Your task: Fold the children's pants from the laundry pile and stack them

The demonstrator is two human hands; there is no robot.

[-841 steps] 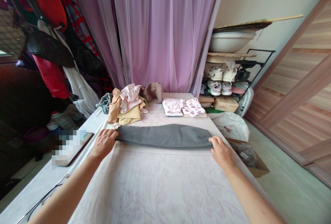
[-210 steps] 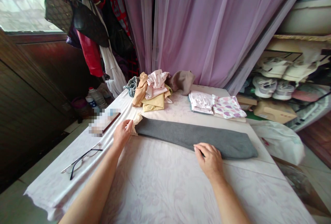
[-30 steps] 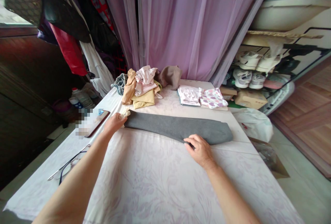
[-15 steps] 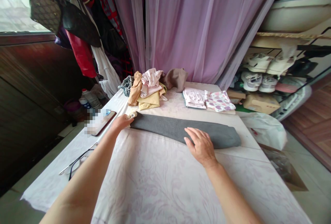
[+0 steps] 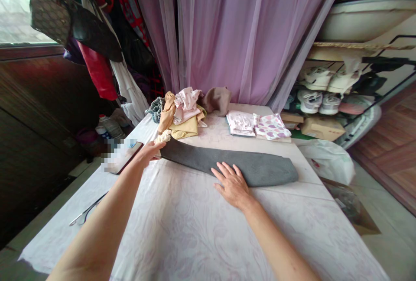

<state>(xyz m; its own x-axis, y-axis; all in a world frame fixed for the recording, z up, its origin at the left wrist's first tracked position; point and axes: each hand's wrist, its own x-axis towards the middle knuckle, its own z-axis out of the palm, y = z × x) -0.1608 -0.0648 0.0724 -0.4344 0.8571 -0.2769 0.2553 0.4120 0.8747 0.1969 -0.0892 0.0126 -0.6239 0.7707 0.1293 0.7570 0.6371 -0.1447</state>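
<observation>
Left hand (image 5: 148,152): grip loosely curled at a cream cloth end (image 5: 162,136), hold unclear. Right hand (image 5: 232,185): grip open, spread flat on the edge of the folded grey garment (image 5: 260,168), which lies across the cloth-covered bench (image 5: 182,237).

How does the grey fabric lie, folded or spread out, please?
Folded: the grey fabric forms a long narrow band on the pale sheet.

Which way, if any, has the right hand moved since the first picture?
Yes: the right hand has moved left; it was right of the folded pink clothes, and now sits left of them.
</observation>
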